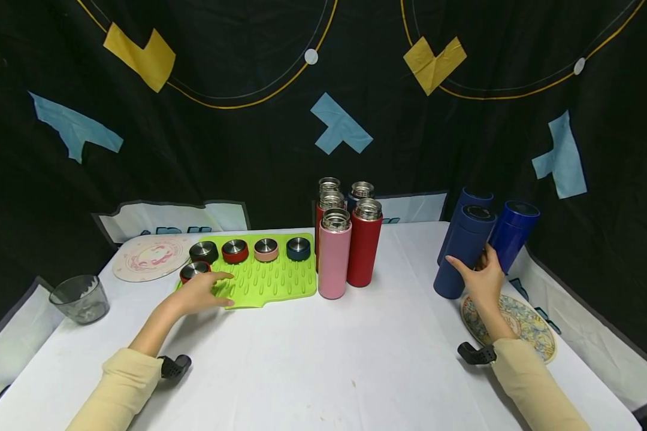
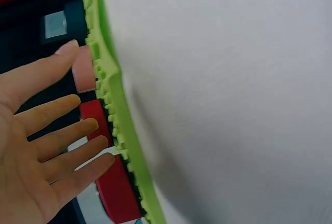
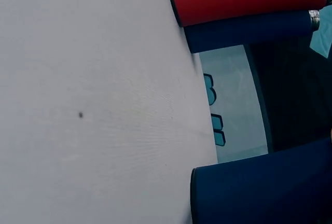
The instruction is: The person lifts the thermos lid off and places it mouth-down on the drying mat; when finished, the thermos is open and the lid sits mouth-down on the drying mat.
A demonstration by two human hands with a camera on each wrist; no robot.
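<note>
My left hand (image 1: 202, 294) hovers at the front left of a green drying mat (image 1: 272, 287), fingers spread and holding nothing. Just beside it is a red bottle lid (image 1: 194, 270). Behind stand a black lid (image 1: 203, 251), another red lid (image 1: 235, 251), a pink lid (image 1: 266, 250) and a navy lid (image 1: 298, 249). At the right, my right hand (image 1: 485, 281) grips a dark blue thermos bottle (image 1: 460, 254), thumb on one side; its fingers are partly hidden. That bottle, also low in the right wrist view, has a lid on. The left wrist view shows the palm and extended fingers.
Lidless bottles, including a pink bottle (image 1: 334, 263) and a red bottle (image 1: 363, 248), stand mid-table. A bright blue bottle (image 1: 512, 233) is behind the right hand, near a patterned round mat (image 1: 534, 329). A glass (image 1: 81, 302) and pale round mat (image 1: 151, 257) lie left.
</note>
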